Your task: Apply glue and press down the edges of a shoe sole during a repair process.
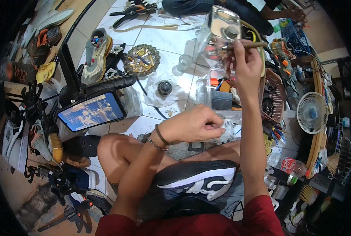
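Note:
My right hand (244, 65) is raised over the tool boxes, its fingers closed round a slim tool with a wooden handle (255, 45). A short metal part shows at the tool's left end; its exact kind is unclear. My left hand (195, 124) hovers above my lap with the fingers curled together; whatever is in them, if anything, is hidden. Below it, a black and white sneaker (199, 179) lies on its side across my lap, black sole facing away from me. Just beyond my right hand stands a clear jar-like container (224, 23) with a dark round cap (231, 32) near it.
A clear bin (213, 84) of tools stands before me, beside a brown basket (274, 96). A phone (92, 111) on a black stand plays a video. An ashtray (141, 59) full of butts and a small dark jar (164, 88) sit on the floor. Shoes and clamps line the left; a fan (312, 113) stands right.

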Demonstrator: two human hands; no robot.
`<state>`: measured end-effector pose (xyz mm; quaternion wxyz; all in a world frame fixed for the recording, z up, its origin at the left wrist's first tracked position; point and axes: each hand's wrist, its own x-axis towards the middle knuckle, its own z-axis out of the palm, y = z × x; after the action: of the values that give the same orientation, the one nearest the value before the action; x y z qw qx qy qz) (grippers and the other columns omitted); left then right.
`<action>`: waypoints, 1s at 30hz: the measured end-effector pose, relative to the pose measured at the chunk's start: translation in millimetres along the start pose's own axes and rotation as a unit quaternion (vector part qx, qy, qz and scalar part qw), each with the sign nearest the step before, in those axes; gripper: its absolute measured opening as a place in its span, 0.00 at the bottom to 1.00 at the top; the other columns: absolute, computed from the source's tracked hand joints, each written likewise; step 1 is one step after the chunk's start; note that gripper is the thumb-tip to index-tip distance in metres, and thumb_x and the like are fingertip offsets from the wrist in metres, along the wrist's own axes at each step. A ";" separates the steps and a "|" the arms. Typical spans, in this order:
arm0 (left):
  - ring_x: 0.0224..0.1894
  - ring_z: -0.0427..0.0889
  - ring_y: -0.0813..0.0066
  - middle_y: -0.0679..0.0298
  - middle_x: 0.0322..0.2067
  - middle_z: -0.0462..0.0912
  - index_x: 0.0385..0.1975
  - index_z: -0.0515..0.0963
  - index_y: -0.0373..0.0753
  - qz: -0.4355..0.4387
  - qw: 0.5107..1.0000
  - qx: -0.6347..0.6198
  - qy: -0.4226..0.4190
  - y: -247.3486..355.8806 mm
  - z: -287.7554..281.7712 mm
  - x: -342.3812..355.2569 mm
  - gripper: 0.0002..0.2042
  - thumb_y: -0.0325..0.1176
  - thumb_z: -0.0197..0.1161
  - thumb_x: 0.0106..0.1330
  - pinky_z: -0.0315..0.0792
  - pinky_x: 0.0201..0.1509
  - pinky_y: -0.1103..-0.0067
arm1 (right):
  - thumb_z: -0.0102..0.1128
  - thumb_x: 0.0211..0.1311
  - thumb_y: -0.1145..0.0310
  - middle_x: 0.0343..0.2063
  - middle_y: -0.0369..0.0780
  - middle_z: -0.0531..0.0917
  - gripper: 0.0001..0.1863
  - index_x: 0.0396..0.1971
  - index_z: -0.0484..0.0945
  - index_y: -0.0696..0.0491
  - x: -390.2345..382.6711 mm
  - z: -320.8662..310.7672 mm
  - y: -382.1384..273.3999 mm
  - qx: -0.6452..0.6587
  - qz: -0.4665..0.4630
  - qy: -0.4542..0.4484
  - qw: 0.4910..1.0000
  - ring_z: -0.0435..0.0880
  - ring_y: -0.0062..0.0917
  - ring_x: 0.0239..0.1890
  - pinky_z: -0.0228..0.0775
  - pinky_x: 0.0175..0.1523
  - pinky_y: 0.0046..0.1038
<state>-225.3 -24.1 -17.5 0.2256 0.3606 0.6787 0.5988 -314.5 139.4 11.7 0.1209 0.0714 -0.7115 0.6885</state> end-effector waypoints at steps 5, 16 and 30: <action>0.19 0.54 0.69 0.59 0.13 0.59 0.20 0.69 0.31 -0.058 0.995 0.069 -0.036 -4.0 15.0 -8.6 0.21 0.41 0.60 0.71 0.58 0.23 0.72 | 0.53 0.75 0.59 0.24 0.40 0.80 0.14 0.41 0.74 0.57 -35.0 -16.0 -43.4 0.106 0.036 -0.003 0.994 0.76 0.17 0.17 0.63 0.16 0.18; 0.17 0.60 0.81 0.61 0.11 0.61 0.24 0.76 0.29 -0.175 0.945 0.242 0.135 -14.3 13.8 -73.8 0.17 0.39 0.63 0.70 0.60 0.22 0.78 | 0.61 0.70 0.67 0.28 0.40 0.82 0.11 0.42 0.74 0.58 -155.1 -64.7 -46.1 0.075 0.081 0.047 0.993 0.80 0.19 0.26 0.72 0.29 0.20; 0.33 0.86 0.55 0.53 0.27 0.85 0.43 0.79 0.37 -0.271 0.923 0.253 0.102 50.6 119.1 -125.9 0.22 0.48 0.72 0.58 0.77 0.39 0.70 | 0.62 0.67 0.72 0.30 0.41 0.83 0.09 0.39 0.73 0.61 -251.8 -59.6 -15.2 0.126 0.170 0.023 0.977 0.84 0.22 0.30 0.80 0.36 0.25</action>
<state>-45.9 -41.2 -5.5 0.2100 0.1456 0.8988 0.3563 -64.1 181.8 -40.4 0.0085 -0.0520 -0.6174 0.7849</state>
